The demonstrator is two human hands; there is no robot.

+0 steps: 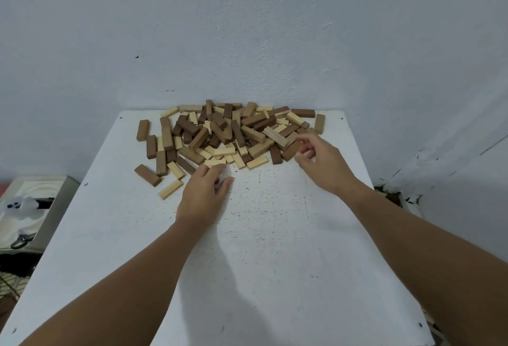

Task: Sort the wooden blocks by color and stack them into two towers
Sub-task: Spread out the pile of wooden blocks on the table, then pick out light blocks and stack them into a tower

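Head view, and we're looking at a loose pile of wooden blocks (228,134) heaped at the far end of the white table (264,249), hard up near the wall (247,29). It's a mix of 2 colours, dark brown and pale cream, all jumbled together, some lying flat, some tilted across others, with no tower standing anywhere. A few strays sit off to the left: a dark block (148,175) and a pale block (170,189) lie apart from the heap, nearer the table's left side. Both arms are stretched in from the near edge. The left hand (203,194) is at the front rim of the pile, palm down, fingers reaching forward with the tips at a pale block (215,162); fingers look fairly straight, and I can't see them wrapped round anything. The right hand (321,164) is over at the right flank of the heap, fingers loosely bent, tips right beside a dark block (291,150); whether it has actually pinched one, I can't tell from here. Off the table's left side, a grey-framed object with a pale patterned surface (30,208) sits lower down.
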